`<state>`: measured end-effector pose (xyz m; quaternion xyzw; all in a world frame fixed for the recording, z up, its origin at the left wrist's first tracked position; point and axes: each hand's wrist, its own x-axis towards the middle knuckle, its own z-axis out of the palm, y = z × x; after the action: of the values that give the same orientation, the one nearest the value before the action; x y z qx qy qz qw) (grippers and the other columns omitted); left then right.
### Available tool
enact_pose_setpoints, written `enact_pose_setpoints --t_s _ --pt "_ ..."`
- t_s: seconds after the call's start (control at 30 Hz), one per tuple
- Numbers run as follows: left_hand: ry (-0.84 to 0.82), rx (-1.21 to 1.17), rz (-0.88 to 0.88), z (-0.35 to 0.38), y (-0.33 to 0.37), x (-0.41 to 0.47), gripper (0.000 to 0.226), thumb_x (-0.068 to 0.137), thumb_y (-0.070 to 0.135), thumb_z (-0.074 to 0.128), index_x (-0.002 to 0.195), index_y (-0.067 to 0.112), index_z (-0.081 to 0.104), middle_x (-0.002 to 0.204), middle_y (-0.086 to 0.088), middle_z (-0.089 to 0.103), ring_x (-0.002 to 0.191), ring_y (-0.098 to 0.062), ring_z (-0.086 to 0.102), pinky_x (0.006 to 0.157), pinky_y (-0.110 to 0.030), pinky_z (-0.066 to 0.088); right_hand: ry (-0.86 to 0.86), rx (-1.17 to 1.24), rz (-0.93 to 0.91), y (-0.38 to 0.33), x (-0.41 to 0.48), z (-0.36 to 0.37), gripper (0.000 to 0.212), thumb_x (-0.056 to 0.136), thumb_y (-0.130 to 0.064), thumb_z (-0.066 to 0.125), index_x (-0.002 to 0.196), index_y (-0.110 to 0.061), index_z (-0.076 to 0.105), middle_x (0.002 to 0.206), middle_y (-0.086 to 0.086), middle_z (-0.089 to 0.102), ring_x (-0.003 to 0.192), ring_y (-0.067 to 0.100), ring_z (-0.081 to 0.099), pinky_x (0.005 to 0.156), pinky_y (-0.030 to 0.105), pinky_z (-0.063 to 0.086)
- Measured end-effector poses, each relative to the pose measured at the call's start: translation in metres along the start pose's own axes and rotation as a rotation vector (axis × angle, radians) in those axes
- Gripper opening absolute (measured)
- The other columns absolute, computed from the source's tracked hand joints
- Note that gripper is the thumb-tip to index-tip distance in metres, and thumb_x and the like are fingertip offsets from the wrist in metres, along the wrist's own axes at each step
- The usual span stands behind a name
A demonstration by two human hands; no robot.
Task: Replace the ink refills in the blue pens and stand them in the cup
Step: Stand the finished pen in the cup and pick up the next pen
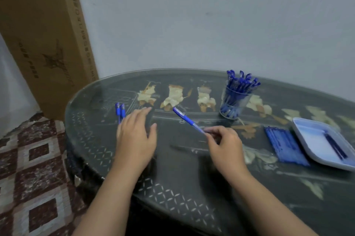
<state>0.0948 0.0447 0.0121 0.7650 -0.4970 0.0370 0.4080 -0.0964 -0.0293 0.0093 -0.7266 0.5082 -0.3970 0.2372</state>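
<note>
Right hand (222, 140) pinches blue pen (187, 119) left of cup (233, 101) (nearly full); left hand (136, 132) open, empty; next: into cup.

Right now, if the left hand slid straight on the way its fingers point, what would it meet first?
Nothing, it seems: the left hand points past the two loose pens, which lie to its left, over the table towards the wall. Depth is uncertain.

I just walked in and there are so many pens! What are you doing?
The person's right hand pinches one blue plastic pen above the round dark glass-topped table. The open left hand is by two more blue pens lying flat. The clear cup already stands full of pens; blue refills lie stacked beside a pale square tray.
</note>
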Motion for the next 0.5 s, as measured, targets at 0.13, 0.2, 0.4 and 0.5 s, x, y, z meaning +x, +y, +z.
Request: enact_pose_setpoints --t_s 0.13,0.2,0.4,0.5 --pt "-0.217 -0.066 0.190 0.034 0.053 -0.013 0.054 0.093 0.030 0.060 0.142 0.032 0.041 0.144 0.011 0.044 0.136 -0.013 0.036 0.116 -0.038 0.025 0.027 -0.115 -0.046 0.048 -0.004 -0.049 0.018 0.085 -0.014 0.071 0.086 -0.031 0.068 0.082 -0.011 0.057 0.085 0.018 0.055 0.082 0.039 0.047" --pt "-0.279 -0.067 0.250 0.050 0.072 -0.019 0.051 0.093 0.031 0.060 0.141 0.036 0.042 0.142 0.015 0.043 0.134 -0.009 0.036 0.115 -0.032 0.024 0.043 -0.123 -0.057 0.067 -0.005 -0.066 0.024 0.085 -0.014 0.071 0.086 -0.037 0.064 0.086 -0.007 0.060 0.088 0.018 0.056 0.083 0.040 0.048" --pt "-0.279 -0.098 0.355 0.089 0.105 -0.024 0.016 0.084 0.018 0.072 0.099 0.023 0.075 0.095 0.007 0.071 0.092 -0.019 0.065 0.083 -0.044 0.051 0.057 -0.048 -0.064 0.098 0.000 -0.100 0.026 0.090 -0.015 0.066 0.085 -0.040 0.060 0.087 -0.011 0.062 0.089 0.015 0.057 0.077 0.023 0.038" --pt "-0.293 -0.145 0.366 0.102 0.120 -0.026 0.014 0.085 0.019 0.071 0.098 0.021 0.076 0.093 0.006 0.073 0.089 -0.019 0.065 0.084 -0.041 0.051 0.084 -0.092 -0.101 0.106 0.003 -0.105 0.008 0.086 -0.033 0.066 0.093 -0.032 0.069 0.089 -0.011 0.064 0.091 0.018 0.055 0.082 0.020 0.034"
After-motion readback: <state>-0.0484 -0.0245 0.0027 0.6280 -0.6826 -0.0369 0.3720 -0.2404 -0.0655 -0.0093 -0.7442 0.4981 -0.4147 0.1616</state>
